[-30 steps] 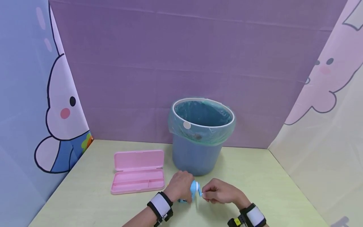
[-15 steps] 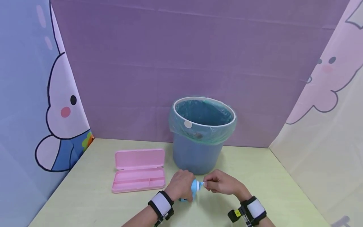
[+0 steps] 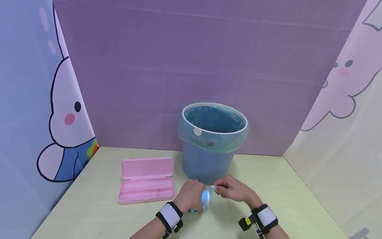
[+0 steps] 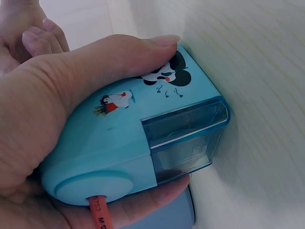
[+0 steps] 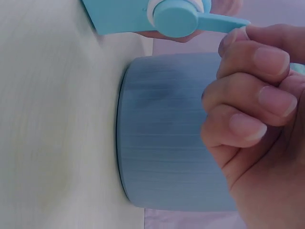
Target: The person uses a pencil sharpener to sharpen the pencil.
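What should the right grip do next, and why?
Probably turn the crank a little: the right grip pinches its end, the left grip holds the blue sharpener, and a red pencil is inserted in the sharpener's opening.

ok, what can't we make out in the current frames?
- Tip of the pencil: left wrist view, hidden in the sharpener.
- Pencil's other end: left wrist view, cut off by the bottom edge.
- Outer end of the crank: right wrist view, partly covered by the right hand.
- Inside bottom of the bin: head view, hidden by its near rim.
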`<act>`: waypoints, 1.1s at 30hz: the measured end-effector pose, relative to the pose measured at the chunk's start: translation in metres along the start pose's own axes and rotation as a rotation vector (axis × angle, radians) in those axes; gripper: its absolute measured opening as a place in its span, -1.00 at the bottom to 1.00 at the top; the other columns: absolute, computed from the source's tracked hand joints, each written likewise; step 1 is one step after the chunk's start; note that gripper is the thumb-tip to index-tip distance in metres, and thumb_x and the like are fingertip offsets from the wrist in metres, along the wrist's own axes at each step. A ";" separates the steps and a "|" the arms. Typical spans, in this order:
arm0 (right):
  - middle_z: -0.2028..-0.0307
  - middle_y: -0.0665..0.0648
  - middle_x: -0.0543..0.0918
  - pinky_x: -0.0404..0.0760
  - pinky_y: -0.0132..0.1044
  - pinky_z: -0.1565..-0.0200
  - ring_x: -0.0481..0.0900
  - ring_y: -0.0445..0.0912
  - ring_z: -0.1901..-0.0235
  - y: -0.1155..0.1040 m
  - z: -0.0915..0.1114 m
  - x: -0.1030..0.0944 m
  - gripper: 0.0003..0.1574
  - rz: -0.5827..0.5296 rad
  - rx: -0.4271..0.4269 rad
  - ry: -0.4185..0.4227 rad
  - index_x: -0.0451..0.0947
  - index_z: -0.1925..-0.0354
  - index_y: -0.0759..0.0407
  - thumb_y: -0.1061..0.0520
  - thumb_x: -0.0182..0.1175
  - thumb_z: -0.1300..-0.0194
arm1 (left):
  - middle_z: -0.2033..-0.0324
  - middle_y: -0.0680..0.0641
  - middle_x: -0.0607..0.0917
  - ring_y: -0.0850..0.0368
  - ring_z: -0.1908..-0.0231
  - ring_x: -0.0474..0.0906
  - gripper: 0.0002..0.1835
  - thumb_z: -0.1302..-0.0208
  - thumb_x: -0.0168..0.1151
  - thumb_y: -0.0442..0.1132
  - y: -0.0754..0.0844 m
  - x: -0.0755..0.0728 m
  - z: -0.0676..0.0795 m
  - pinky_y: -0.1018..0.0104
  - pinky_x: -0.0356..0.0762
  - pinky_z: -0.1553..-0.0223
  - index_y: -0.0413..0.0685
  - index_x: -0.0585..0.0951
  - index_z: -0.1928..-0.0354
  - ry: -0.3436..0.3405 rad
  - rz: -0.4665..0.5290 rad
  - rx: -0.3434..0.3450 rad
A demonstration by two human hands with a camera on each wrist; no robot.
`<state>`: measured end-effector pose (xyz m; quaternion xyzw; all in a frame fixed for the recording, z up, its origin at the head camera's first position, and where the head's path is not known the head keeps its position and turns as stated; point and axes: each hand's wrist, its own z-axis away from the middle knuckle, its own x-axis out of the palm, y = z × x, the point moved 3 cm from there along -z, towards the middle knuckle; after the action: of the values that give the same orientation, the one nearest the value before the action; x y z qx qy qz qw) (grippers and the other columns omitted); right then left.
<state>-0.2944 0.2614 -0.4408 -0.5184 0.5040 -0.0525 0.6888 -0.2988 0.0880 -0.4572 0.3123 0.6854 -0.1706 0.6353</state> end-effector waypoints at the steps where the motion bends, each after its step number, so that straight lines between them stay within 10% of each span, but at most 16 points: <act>1: 0.71 -0.09 0.24 0.21 -0.37 0.57 0.17 -0.25 0.71 0.000 -0.001 0.000 -0.64 0.000 -0.004 0.009 0.49 0.50 0.07 0.10 0.00 -0.49 | 0.63 0.18 0.47 0.23 0.55 0.36 -0.52 0.51 0.67 -0.01 0.000 0.000 0.000 0.34 0.34 0.43 0.08 0.58 0.48 0.004 0.001 0.001; 20: 0.68 -0.12 0.28 0.22 -0.42 0.54 0.20 -0.29 0.68 0.021 -0.016 0.001 -0.61 0.121 0.013 0.079 0.45 0.49 0.04 0.02 -0.03 -0.51 | 0.62 0.18 0.47 0.22 0.54 0.36 -0.51 0.51 0.67 -0.02 -0.001 -0.002 0.001 0.34 0.33 0.40 0.08 0.56 0.47 -0.005 0.001 -0.010; 28: 0.67 -0.15 0.29 0.20 -0.43 0.53 0.19 -0.31 0.67 0.034 -0.021 0.009 -0.62 0.169 0.024 0.083 0.49 0.45 0.34 0.14 0.00 -0.47 | 0.63 0.18 0.47 0.22 0.55 0.36 -0.54 0.51 0.64 -0.02 -0.001 -0.003 0.002 0.34 0.33 0.41 0.11 0.55 0.51 0.013 -0.024 0.002; 33: 0.67 -0.19 0.28 0.19 -0.46 0.56 0.18 -0.35 0.68 0.047 -0.022 0.024 -0.68 0.220 0.005 0.027 0.43 0.57 0.10 0.24 0.02 -0.35 | 0.64 0.17 0.46 0.21 0.56 0.35 -0.55 0.49 0.64 -0.02 0.000 -0.002 0.002 0.34 0.32 0.44 0.11 0.55 0.53 0.000 -0.019 0.011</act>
<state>-0.3204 0.2533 -0.4910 -0.4577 0.5670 0.0152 0.6847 -0.2977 0.0864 -0.4553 0.3091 0.6873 -0.1804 0.6321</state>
